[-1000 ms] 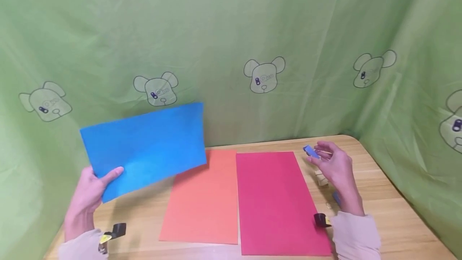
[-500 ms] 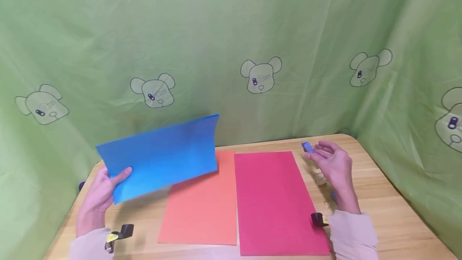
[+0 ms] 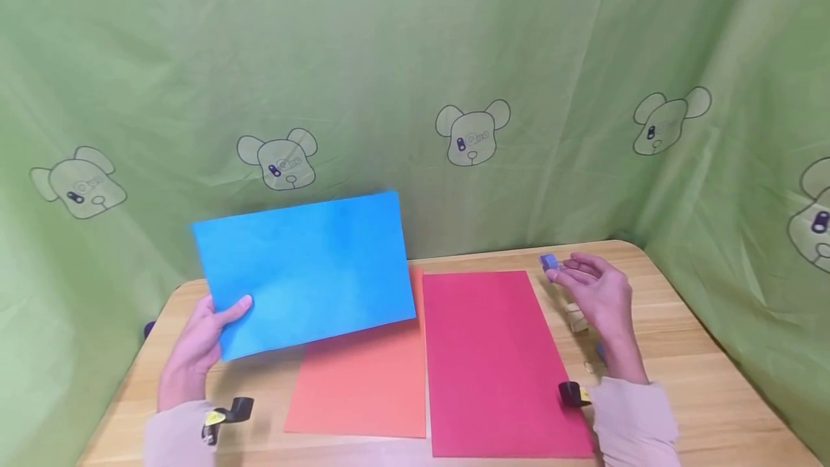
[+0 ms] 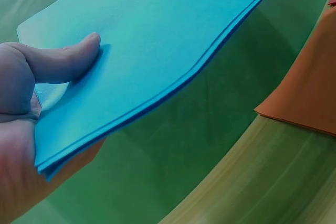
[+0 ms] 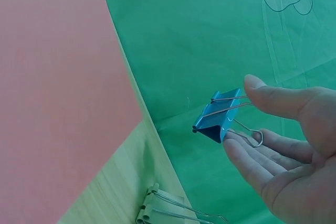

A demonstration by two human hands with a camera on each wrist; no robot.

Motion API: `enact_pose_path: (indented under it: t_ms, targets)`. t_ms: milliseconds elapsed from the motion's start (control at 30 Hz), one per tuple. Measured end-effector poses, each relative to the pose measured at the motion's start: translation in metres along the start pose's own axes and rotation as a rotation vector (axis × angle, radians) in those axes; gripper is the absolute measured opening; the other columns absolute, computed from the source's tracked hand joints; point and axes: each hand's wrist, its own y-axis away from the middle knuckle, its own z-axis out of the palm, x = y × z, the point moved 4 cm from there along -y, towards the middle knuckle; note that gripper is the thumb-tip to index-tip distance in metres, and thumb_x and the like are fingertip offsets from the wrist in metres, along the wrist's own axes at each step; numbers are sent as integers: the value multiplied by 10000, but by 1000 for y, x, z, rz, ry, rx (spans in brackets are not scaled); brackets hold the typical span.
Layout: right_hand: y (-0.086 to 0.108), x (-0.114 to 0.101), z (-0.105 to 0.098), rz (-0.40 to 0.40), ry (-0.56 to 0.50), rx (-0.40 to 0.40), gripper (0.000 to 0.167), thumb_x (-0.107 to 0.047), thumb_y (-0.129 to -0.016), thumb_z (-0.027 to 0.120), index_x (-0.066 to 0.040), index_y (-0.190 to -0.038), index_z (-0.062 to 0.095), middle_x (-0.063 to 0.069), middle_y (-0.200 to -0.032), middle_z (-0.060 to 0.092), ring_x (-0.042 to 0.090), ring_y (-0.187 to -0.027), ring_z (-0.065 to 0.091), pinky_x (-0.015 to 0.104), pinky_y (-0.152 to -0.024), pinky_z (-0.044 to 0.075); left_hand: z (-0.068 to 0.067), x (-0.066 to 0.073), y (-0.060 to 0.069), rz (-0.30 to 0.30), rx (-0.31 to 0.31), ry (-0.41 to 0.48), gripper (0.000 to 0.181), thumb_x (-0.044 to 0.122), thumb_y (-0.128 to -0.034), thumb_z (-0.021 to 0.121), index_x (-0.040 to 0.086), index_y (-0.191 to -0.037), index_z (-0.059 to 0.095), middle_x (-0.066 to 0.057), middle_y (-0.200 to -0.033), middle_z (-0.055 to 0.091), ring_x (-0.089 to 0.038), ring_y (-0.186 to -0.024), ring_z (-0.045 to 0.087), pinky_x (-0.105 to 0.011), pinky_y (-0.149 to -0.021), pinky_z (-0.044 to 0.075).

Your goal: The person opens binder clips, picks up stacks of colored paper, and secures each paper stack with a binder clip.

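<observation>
Held up over the left of the table are blue sheets of paper (image 3: 318, 272), which my left hand (image 3: 199, 341) grips at the lower left corner. Its thumb lies on the near face, and the left wrist view shows layered edges. At the right my right hand (image 3: 604, 299) pinches a blue binder clip (image 5: 218, 116) by its wire handles, thumb on one side and fingers on the other. The clip is clear of the paper. Beneath the blue sheets lies orange paper (image 3: 363, 395), partly covered from view. Beside it is crimson paper (image 3: 499, 359), flat on the table.
A cream binder clip (image 5: 157, 208) lies on the table (image 3: 700, 388) below my right hand. Another small blue object (image 3: 601, 352) is mostly hidden by the right wrist. Green curtain (image 3: 389, 56) with bear-head prints closes off the back and sides.
My left hand has brought the blue sheets rightward, further over the orange paper; they tipped, then faced the camera again. The right hand has barely moved, while the blue clip has turned slightly.
</observation>
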Motion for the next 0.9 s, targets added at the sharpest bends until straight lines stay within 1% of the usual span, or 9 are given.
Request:
enact_pose_path:
  t_ms: [67, 133, 233, 300, 367, 600, 667, 767, 900]
  targets:
    - [-1, 1, -1, 36, -70, 10, 730, -245, -853, 867, 47, -1429, 526, 157, -1254, 693, -99, -870, 658, 122, -780, 536, 2, -1, -1, -11, -6, 22, 174, 116, -1048, 593, 154, -1210, 542, 62, -1036, 673, -72, -935, 678, -271, -830, 576]
    - [-2, 3, -2, 71, -136, 22, 740, -222, -837, 880, 44, -1427, 522, 57, -1172, 718, -66, -884, 675, 133, -787, 541, 3, -3, -2, -20, -13, 46, 186, 107, -1048, 589, 158, -1220, 541, 51, -1055, 684, -89, -952, 691, -288, -838, 583]
    - [-3, 5, -3, 104, -159, 33, 721, -253, -826, 890, 18, -1400, 549, -97, -1043, 714, -51, -893, 682, 127, -783, 539, 4, -5, -3, -24, -20, 72, 201, 89, -1049, 580, 161, -1233, 542, 46, -1086, 687, -100, -978, 694, -303, -853, 585]
    - [-3, 6, -3, 116, -162, 33, 703, -279, -825, 889, 3, -1383, 567, -142, -996, 706, -52, -895, 682, 119, -781, 534, 6, -6, -4, -24, -26, 81, 217, 80, -1048, 578, 159, -1246, 534, 48, -1107, 682, -98, -997, 688, -302, -868, 580]
    - [-4, 7, -2, 110, -146, 24, 697, -309, -835, 878, 0, -1381, 575, -162, -985, 708, -61, -902, 674, 106, -785, 523, 7, -8, -6, -21, -33, 87, 227, 76, -1048, 578, 160, -1253, 532, 55, -1125, 675, -93, -1014, 678, -295, -880, 572]
    - [-2, 7, 0, 119, -165, -4, 713, -323, -872, 843, 20, -1423, 547, -156, -1010, 707, -49, -928, 667, 98, -811, 510, 11, -12, -9, -31, -66, 136, 239, 56, -1059, 542, 145, -1278, 509, 26, -1152, 682, -129, -1048, 691, -333, -889, 580]
    - [-1, 7, 0, 122, -166, -8, 708, -333, -877, 836, 17, -1421, 548, -161, -1006, 708, -41, -931, 673, 100, -815, 511, 12, -13, -10, -41, -66, 135, 256, 59, -1058, 546, 143, -1294, 492, 23, -1162, 680, -136, -1057, 692, -343, -895, 579]
    - [0, 6, 1, 105, -155, -19, 690, -356, -886, 822, 11, -1407, 557, -159, -1022, 711, -31, -944, 680, 107, -827, 513, 13, -15, -11, -64, -55, 124, 276, 75, -1049, 572, 145, -1300, 481, 22, -1154, 679, -140, -1047, 694, -351, -891, 581]
    - [0, 5, 2, 90, -148, -23, 643, -371, -888, 818, -14, -1370, 587, -154, -1035, 715, -25, -950, 681, 111, -830, 514, 15, -16, -11, -79, -64, 124, 295, 84, -1049, 575, 146, -1314, 462, 19, -1159, 677, -149, -1051, 694, -370, -894, 582]
